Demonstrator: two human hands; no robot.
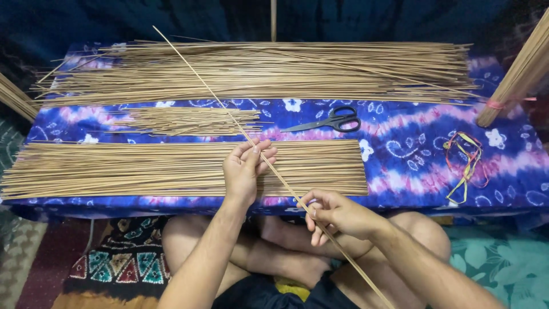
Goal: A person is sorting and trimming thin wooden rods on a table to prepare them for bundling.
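Where the long thin stick (246,134) runs off the bottom edge, lower end cut off; upper tip reaching past the far pile. Held slantwise across the low table (412,154), in both hands at once. Left hand (245,169) pinching it between thumb and curled fingertips, above the near pile of sticks (143,169). Right hand (337,214) closed round it lower down, just off the table's front edge, fingers folded over the shaft; thumb's contact hard to make out.

Three loose lots of sticks lying on the blue and purple patterned cloth: a wide far pile (274,71), a small short heap (189,120) between, and the near pile trimmed square at its right end. Individual sticks far too many and too fine to count. Two more bundles only partly in view: one at the right edge (517,71), tied with a pink band, top cut off; one at the left edge (14,100), mostly out of frame. One upright stick (273,20) at top centre, cut off above.

One pair of black scissors (331,121), blades shut, just beside the short heap. One tangle of coloured bands (466,163) at right; number within it unclear. Crossed bare legs under the table, partly hidden by the forearms.
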